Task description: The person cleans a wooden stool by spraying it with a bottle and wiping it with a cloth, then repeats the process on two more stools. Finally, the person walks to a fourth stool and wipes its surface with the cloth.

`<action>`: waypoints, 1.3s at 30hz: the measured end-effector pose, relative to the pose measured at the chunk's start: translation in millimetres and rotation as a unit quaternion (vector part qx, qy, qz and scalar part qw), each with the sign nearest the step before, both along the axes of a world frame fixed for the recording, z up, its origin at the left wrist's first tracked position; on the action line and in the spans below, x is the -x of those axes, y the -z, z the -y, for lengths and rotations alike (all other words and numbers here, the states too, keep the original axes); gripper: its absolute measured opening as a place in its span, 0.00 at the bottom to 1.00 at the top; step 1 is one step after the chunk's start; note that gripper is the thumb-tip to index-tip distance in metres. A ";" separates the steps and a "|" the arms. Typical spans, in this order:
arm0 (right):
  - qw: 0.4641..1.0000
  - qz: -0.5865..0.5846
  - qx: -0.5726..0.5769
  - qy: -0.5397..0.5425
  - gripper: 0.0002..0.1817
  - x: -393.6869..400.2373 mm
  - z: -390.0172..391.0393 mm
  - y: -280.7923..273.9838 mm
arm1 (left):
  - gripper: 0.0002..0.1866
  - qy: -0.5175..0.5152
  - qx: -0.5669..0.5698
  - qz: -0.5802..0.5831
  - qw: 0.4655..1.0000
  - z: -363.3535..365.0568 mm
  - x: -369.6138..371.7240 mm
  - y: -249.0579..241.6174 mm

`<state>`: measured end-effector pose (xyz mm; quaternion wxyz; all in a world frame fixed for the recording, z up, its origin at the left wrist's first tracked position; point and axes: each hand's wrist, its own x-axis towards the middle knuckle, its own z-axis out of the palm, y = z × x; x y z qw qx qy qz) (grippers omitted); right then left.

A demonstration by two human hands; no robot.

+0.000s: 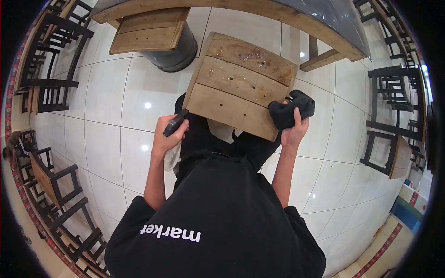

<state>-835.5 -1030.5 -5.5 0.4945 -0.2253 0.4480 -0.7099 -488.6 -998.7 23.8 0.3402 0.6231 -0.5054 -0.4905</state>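
Note:
In front of me is a wooden stool top [234, 90] of several planks, tilted in view, with wet, shiny drops on its far planks. My left hand [170, 132] is closed at the stool's near left corner. It grips what looks like a spray bottle [176, 122] with a black head; a whitish part shows below the wrist. My right hand [295, 132] is closed on a bunched black cloth [292, 110], which touches the stool's right edge. My legs are partly hidden under the stool.
Another wooden stool [148, 32] on a dark round base stands at the far left, beside a long table [259, 11] with a wooden edge. Dark-framed chairs [60, 185] line the left side, and more chairs [394, 97] stand at right. The floor [134, 162] is white tile.

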 end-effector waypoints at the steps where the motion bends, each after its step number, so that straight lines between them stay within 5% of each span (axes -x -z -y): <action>1: 1.000 0.003 -0.005 0.000 0.18 -0.7 1.0 1.8 | 0.12 -0.001 -0.002 0.000 1.000 -2.3 -4.2 1.0; 6: 0.999 0.012 -0.014 0.038 0.17 -6.6 7.2 -3.9 | 0.13 0.043 -0.019 0.057 0.997 -7.1 -11.6 1.7; 9: 0.953 -0.277 0.010 0.119 0.10 -14.9 6.1 -30.0 | 0.12 0.043 0.019 0.055 0.997 -3.5 -1.4 0.9; 12: 0.920 -0.350 0.025 0.176 0.10 -2.5 1.9 -27.1 | 0.11 0.116 -0.013 0.059 0.991 -0.9 10.2 7.0; 26: 0.939 -0.228 0.011 0.257 0.13 7.2 -68.7 -32.7 | 0.10 0.240 0.157 0.065 0.956 5.9 74.1 6.9; 29: 0.939 -0.200 0.014 0.278 0.12 11.7 -82.7 -26.2 | 0.10 0.281 0.116 0.084 0.949 5.4 81.6 -2.4; 36: 0.954 0.001 0.028 0.297 0.17 10.3 -87.2 -3.7 | 0.09 0.325 0.123 0.059 0.936 7.6 90.9 -3.0; 39: 0.994 -0.045 0.024 0.096 0.27 -3.6 -79.8 -16.5 | 0.07 0.287 0.121 0.015 0.950 5.4 86.7 -5.9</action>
